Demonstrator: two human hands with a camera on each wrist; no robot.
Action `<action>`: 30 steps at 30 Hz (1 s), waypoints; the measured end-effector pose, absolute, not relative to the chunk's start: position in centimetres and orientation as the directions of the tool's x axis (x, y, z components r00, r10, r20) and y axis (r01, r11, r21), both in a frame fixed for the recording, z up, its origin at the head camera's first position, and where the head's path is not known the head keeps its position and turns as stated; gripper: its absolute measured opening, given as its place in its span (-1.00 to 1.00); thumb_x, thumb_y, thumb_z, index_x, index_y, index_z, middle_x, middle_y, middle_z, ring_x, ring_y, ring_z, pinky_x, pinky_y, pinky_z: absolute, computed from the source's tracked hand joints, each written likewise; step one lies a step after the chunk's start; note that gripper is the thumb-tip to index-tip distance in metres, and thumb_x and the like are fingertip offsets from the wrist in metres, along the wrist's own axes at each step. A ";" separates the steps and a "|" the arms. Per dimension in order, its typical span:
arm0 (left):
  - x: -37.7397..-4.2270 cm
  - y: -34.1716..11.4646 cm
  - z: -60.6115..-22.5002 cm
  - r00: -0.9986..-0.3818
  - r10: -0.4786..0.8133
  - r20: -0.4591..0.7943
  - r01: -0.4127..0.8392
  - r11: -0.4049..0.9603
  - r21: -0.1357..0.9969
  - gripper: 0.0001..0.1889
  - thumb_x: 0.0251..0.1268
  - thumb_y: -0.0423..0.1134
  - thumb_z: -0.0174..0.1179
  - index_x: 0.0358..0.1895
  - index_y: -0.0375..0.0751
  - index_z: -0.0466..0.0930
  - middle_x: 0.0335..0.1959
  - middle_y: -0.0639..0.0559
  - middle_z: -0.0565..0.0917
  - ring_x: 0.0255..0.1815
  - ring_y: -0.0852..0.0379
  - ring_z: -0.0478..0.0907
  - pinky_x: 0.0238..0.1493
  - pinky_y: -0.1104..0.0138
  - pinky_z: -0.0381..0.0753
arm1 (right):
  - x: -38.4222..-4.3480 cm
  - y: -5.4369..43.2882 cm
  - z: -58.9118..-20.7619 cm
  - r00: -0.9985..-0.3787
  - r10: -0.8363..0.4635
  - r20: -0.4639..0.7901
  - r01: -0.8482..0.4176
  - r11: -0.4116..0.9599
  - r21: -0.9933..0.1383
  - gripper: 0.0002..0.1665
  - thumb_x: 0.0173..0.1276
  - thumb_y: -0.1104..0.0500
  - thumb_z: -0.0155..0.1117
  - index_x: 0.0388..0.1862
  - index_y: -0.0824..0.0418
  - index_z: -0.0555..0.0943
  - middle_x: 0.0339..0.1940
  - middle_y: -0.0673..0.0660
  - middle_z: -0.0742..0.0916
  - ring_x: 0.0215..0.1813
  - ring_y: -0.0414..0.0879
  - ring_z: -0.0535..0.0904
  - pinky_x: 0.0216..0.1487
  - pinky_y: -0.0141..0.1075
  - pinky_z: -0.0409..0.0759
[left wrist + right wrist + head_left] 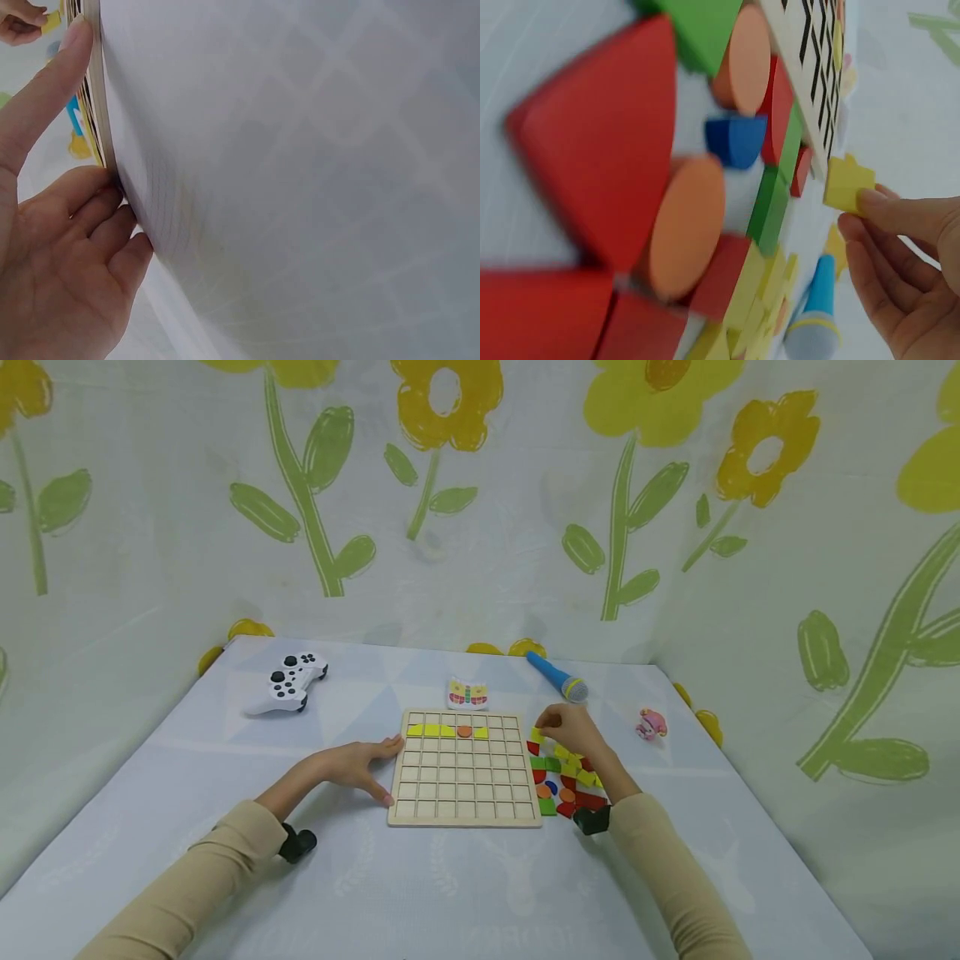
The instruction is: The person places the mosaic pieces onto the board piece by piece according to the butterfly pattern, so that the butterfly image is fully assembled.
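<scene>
A wooden grid board (pixel 465 793) lies flat in the middle of the table. My left hand (pixel 351 764) touches its left edge, thumb near the front corner and fingers farther back. In the left wrist view the thumb (pixel 64 71) presses along the board's side. Several yellow pieces (pixel 430 731) and an orange disc (pixel 465 732) sit in an upper row of cells. Beyond the board's right edge, my right hand (pixel 570 727) pinches a yellow block (pixel 847 184) between thumb and fingers, above the table. Loose red, green, orange, blue and yellow blocks (pixel 552 765) lie below that hand.
Behind the board is a small card with a butterfly pattern (pixel 468 694). A blue toy microphone (pixel 551 673) lies at the back right, and a pink figurine (pixel 651 724) stands farther right. A white game controller (pixel 288 685) occupies the back left.
</scene>
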State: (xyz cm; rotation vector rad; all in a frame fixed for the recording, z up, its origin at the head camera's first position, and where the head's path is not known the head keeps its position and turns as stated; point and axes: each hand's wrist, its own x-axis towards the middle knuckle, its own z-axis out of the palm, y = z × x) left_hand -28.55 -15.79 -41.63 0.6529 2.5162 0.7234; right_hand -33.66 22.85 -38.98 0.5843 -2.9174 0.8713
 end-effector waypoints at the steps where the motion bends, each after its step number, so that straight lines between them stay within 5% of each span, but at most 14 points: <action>1: -28.5 -15.8 -41.6 -0.792 0.544 -0.277 0.314 0.752 0.579 0.12 -0.06 0.05 0.48 0.51 -0.30 -0.01 0.53 -0.26 -0.05 0.53 -0.21 -0.12 0.45 -0.07 -0.06 | -33.7 22.6 -39.0 -0.922 -0.355 0.155 -0.382 0.763 -0.522 -0.95 0.27 0.33 0.34 -0.29 0.29 0.70 -0.37 0.07 0.73 -0.28 -0.05 0.62 -0.14 -0.18 0.64; 30: -28.3 -15.6 -41.2 -0.791 0.545 -0.279 0.320 0.757 0.570 0.12 -0.05 0.03 0.48 0.50 -0.33 -0.01 0.53 -0.28 -0.05 0.52 -0.25 -0.12 0.44 -0.09 -0.07 | -35.9 17.0 -40.1 -0.925 -0.376 0.051 -0.345 0.779 -0.524 -0.88 0.30 0.30 0.32 -0.21 0.20 0.74 -0.29 0.03 0.74 -0.24 -0.11 0.58 -0.11 -0.27 0.59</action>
